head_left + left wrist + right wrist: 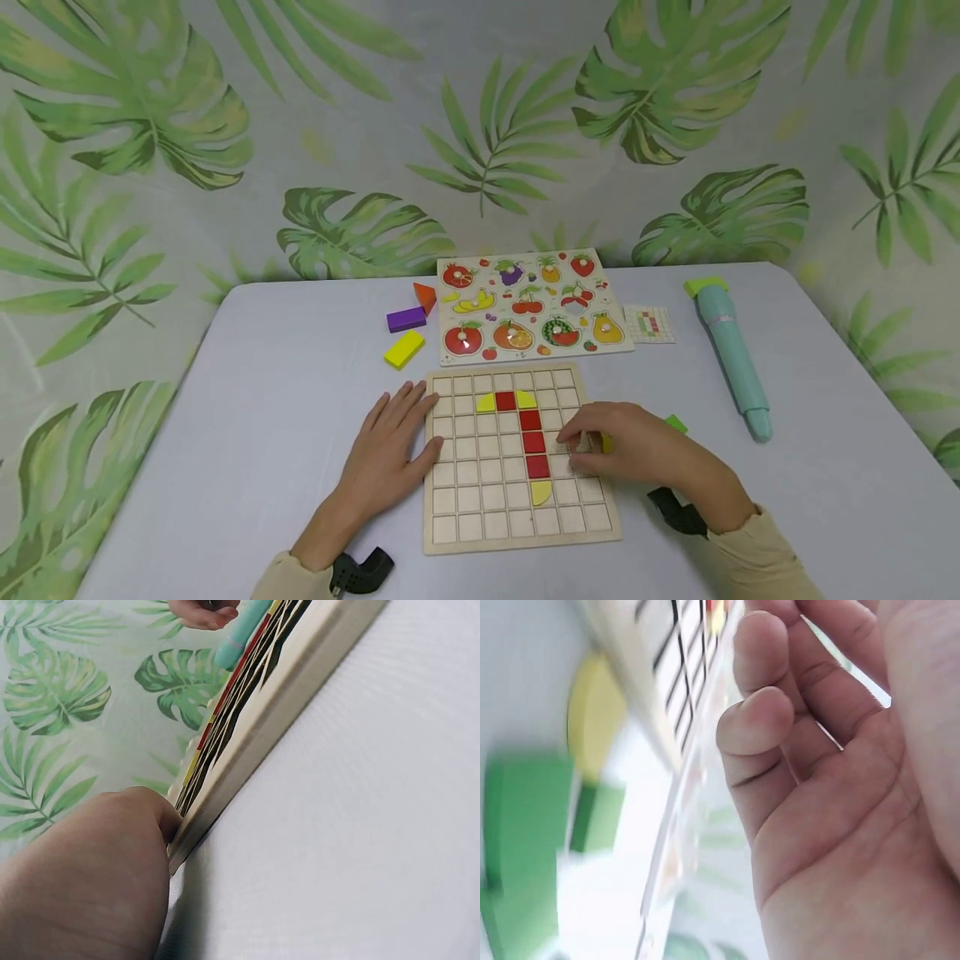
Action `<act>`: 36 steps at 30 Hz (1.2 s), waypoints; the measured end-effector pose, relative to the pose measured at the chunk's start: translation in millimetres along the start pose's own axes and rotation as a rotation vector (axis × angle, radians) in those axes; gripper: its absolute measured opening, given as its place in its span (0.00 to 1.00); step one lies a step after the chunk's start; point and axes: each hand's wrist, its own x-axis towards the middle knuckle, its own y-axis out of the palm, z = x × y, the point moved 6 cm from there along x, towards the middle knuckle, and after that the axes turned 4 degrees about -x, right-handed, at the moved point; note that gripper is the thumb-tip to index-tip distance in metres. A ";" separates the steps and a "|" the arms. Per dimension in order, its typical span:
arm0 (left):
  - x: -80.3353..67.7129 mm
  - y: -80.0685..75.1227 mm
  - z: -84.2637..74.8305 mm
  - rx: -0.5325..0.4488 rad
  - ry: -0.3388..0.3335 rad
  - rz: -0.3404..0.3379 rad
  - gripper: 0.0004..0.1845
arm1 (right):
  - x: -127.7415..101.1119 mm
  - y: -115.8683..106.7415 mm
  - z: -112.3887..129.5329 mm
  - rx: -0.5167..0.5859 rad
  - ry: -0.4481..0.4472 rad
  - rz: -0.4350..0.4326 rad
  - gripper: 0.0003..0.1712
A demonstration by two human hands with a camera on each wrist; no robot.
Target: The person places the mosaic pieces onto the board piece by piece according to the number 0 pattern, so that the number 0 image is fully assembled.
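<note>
A wooden grid board (480, 475) lies flat on the table, carrying red square pieces (533, 442) in a column and yellow quarter-round pieces (540, 492) at the ends of the pattern. My left hand (390, 450) rests at the board's left edge, fingers straight and spread, thumb touching the frame. Over the right side of the board hovers my right hand (630, 442), its fingers loosely bent with a gap to the thumb. Nothing shows between them. Beside the board, partly hidden under that hand, are a yellow piece (596, 712) and green pieces (529, 847).
Behind the grid stands a fruit puzzle board (536, 308) with a small pattern card (649, 325) at its right. Purple (406, 319), yellow (404, 350) and orange (424, 297) blocks lie to its left. A teal pen-shaped tube (735, 358) lies at the far right.
</note>
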 end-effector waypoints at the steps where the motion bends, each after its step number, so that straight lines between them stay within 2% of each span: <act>1: 0.0 0.0 -0.1 0.000 0.002 -0.002 0.32 | -1.7 -3.7 -4.1 -0.005 0.007 -0.014 0.13; 8: -0.1 -0.4 -0.7 -0.008 0.018 -0.023 0.32 | -13.2 -25.0 -35.0 -0.024 0.081 -0.089 0.17; 15: 0.3 0.7 0.9 -0.012 -0.004 0.010 0.32 | -21.2 -29.4 -60.3 -0.053 0.193 -0.076 0.19; 21: 0.3 -0.3 0.0 -0.021 0.000 0.007 0.31 | -22.7 -27.5 -67.8 -0.032 0.186 -0.065 0.16; 30: 0.4 -1.1 -0.6 -0.016 0.008 -0.002 0.32 | -23.3 -24.3 -70.1 -0.016 0.182 -0.049 0.17; 36: 0.5 -1.0 -1.2 -0.010 0.015 -0.015 0.32 | -21.3 -23.8 -68.4 -0.051 0.175 -0.050 0.16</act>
